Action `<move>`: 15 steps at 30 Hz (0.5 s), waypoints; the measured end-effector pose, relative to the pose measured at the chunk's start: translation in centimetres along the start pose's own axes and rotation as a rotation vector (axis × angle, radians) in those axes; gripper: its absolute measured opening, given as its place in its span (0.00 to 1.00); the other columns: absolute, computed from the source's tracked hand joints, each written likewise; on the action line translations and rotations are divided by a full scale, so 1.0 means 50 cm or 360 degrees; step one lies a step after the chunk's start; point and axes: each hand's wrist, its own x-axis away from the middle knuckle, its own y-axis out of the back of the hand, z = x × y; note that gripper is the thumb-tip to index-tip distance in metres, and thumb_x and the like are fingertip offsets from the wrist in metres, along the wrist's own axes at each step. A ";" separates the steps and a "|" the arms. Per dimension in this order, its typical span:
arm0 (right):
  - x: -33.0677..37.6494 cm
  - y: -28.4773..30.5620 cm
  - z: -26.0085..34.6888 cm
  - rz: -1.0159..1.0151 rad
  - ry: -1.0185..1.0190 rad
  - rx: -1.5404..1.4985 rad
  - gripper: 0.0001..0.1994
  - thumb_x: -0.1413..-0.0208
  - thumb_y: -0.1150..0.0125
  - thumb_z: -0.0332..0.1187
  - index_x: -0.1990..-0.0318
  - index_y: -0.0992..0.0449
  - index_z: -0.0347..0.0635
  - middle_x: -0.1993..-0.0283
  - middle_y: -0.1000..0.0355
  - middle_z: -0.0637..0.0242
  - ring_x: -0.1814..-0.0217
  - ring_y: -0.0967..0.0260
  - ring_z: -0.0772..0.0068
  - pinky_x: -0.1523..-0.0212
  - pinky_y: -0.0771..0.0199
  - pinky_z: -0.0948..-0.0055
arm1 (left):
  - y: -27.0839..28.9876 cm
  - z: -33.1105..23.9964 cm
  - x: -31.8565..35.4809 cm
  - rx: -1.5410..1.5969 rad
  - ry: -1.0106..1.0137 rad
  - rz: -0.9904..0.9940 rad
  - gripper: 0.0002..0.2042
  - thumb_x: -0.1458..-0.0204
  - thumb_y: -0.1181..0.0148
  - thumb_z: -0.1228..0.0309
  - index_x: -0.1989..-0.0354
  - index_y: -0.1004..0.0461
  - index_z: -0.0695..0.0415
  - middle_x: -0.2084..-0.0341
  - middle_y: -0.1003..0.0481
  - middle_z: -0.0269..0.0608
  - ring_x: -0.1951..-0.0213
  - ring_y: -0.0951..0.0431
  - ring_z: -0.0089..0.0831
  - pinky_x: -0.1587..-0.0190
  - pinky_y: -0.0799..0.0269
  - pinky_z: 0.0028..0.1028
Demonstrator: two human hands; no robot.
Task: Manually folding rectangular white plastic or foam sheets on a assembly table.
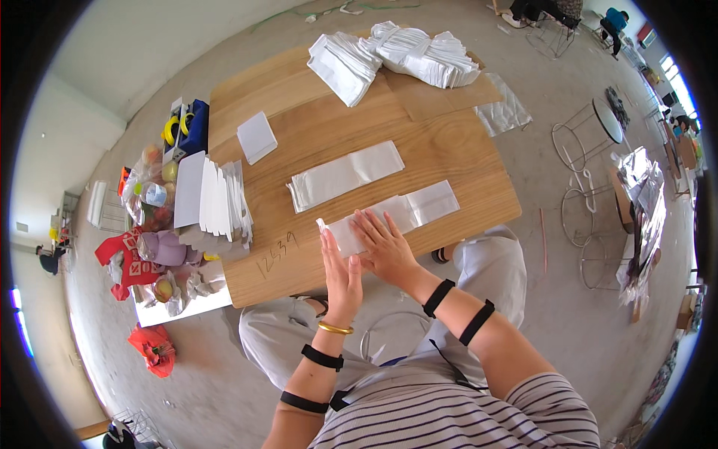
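A long white paper or thin plastic sleeve [430, 206] lies near the front edge of the wooden table [479, 161]. My right hand [387, 248] rests flat on its left half, fingers spread. At the sleeve's left end my left hand [342, 277] stands on edge, fingers stretched out and thumb apart, its fingertips by a small raised flap. Neither hand grips anything. Just beyond lies a flat stack of similar white sleeves [348, 176]. A small pile of white cards [257, 138] sits farther back to the left.
Bundled white sleeves [426, 56] lie at the table's far edge on brown cardboard [441, 97]. Standing white sheets [217, 198], a blue tape dispenser [196, 127] and bagged items [153, 194] crowd the left side. A round stool [606, 120] stands on the right.
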 end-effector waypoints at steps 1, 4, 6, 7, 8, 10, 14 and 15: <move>0.000 0.005 -0.006 -0.0005 -0.0007 0.0002 0.39 0.39 0.50 0.56 0.27 0.50 0.43 0.22 0.56 0.59 0.19 0.63 0.57 0.23 0.67 0.50 | -0.007 -0.006 -0.006 0.0001 -0.0006 0.0006 0.33 0.31 0.64 0.55 0.26 0.62 0.64 0.26 0.61 0.58 0.25 0.62 0.51 0.27 0.61 0.43; 0.009 0.064 -0.030 -0.0090 -0.0171 0.0036 0.38 0.39 0.47 0.53 0.27 0.49 0.41 0.22 0.55 0.56 0.20 0.61 0.55 0.24 0.64 0.49 | -0.037 -0.046 -0.033 -0.0036 -0.0057 0.0110 0.39 0.34 0.62 0.47 0.28 0.60 0.70 0.28 0.59 0.65 0.27 0.60 0.58 0.27 0.64 0.48; 0.026 0.100 -0.068 -0.0306 -0.0422 0.0020 0.36 0.38 0.45 0.49 0.28 0.47 0.40 0.23 0.54 0.53 0.20 0.60 0.52 0.25 0.61 0.47 | -0.069 -0.060 -0.048 -0.0246 -0.0084 0.0169 0.40 0.34 0.62 0.46 0.28 0.59 0.71 0.28 0.58 0.66 0.27 0.60 0.58 0.27 0.64 0.49; 0.038 0.111 -0.085 -0.0304 -0.0422 0.0023 0.36 0.38 0.45 0.49 0.28 0.47 0.40 0.23 0.54 0.53 0.20 0.60 0.52 0.25 0.61 0.47 | -0.087 -0.066 -0.054 -0.0461 -0.0105 0.0229 0.41 0.35 0.61 0.45 0.29 0.58 0.72 0.28 0.58 0.66 0.27 0.60 0.58 0.27 0.64 0.49; 0.052 0.126 -0.102 -0.0364 -0.0519 0.0033 0.35 0.38 0.45 0.47 0.28 0.47 0.39 0.24 0.53 0.53 0.21 0.59 0.50 0.25 0.61 0.47 | -0.109 -0.068 -0.060 -0.0560 -0.0073 0.0285 0.42 0.36 0.59 0.44 0.30 0.57 0.74 0.28 0.57 0.65 0.27 0.60 0.60 0.28 0.63 0.50; 0.077 0.145 -0.121 -0.0446 -0.0634 0.0018 0.33 0.36 0.47 0.45 0.29 0.45 0.38 0.25 0.50 0.52 0.22 0.58 0.47 0.26 0.59 0.46 | -0.142 -0.072 -0.061 -0.0705 -0.0097 0.0326 0.43 0.37 0.57 0.45 0.29 0.57 0.73 0.28 0.58 0.65 0.27 0.59 0.60 0.28 0.62 0.50; 0.111 0.152 -0.140 -0.0424 -0.0682 0.0018 0.31 0.36 0.47 0.45 0.30 0.44 0.38 0.25 0.49 0.53 0.22 0.57 0.47 0.26 0.59 0.45 | -0.185 -0.076 -0.064 -0.0915 -0.0122 0.0402 0.43 0.37 0.55 0.45 0.30 0.56 0.75 0.29 0.57 0.67 0.28 0.58 0.63 0.28 0.61 0.52; 0.115 0.149 -0.141 -0.0409 -0.0687 0.0012 0.30 0.36 0.47 0.45 0.31 0.43 0.39 0.26 0.48 0.53 0.22 0.56 0.47 0.26 0.58 0.45 | -0.191 -0.074 -0.064 -0.0914 -0.0121 0.0403 0.43 0.37 0.55 0.45 0.30 0.56 0.75 0.29 0.57 0.67 0.28 0.58 0.63 0.28 0.61 0.52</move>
